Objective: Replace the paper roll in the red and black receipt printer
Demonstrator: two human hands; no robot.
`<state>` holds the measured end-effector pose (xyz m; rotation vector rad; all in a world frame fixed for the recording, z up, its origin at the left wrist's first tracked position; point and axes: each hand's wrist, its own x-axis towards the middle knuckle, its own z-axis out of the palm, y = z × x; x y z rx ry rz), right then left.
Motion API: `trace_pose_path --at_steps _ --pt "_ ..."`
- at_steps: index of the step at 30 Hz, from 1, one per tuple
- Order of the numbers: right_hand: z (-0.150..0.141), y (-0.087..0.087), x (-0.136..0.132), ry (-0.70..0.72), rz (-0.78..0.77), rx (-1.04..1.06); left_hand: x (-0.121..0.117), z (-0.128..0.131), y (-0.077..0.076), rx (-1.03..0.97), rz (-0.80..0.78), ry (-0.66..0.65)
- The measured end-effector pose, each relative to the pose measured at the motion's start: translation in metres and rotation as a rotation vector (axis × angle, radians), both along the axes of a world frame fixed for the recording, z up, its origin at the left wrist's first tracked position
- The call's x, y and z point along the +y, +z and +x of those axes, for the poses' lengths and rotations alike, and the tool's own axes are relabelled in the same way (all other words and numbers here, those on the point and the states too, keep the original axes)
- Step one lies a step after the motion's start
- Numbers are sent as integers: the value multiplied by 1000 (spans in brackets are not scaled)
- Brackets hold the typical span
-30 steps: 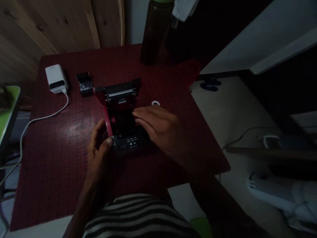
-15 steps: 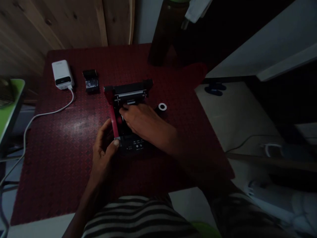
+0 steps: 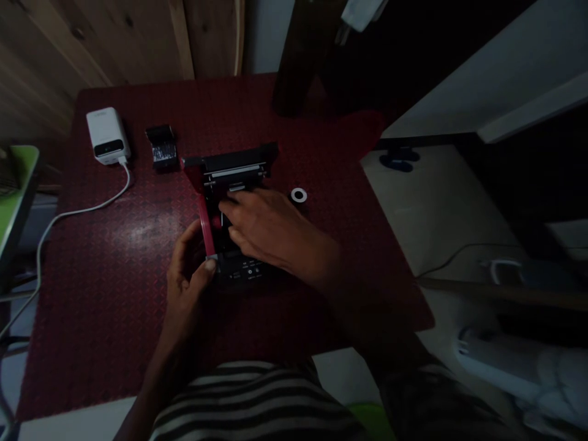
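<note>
Lettering (image 3: 250, 271) on the held device (image 3: 221, 245) is illegibly small.

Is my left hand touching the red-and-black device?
Touching. The head view shows the left hand with its thumb tip laid over the near left corner of the red-and-black device, no gap between them.

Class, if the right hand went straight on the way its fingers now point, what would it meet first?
The right hand would probably first meet the long red side wall of the open, boxy black-and-red device; dim light leaves depth and any inner part between unclear.
</note>
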<state>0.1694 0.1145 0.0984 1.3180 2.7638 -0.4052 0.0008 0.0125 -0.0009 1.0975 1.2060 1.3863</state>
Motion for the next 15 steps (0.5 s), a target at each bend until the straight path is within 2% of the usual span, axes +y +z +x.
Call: trace_pose_path --at_steps 4,7,11,15 --pt "12 -1 -8 -17 32 157 0 1 0 -11 -3 -4" --pt "40 -2 -19 -82 60 470 0 1 2 -20 -7 -2" --pt "91 -10 -43 -341 -7 855 0 2 6 17 -42 30" --pt "126 -39 -72 -623 -141 1061 -1 3 7 33 -87 72"
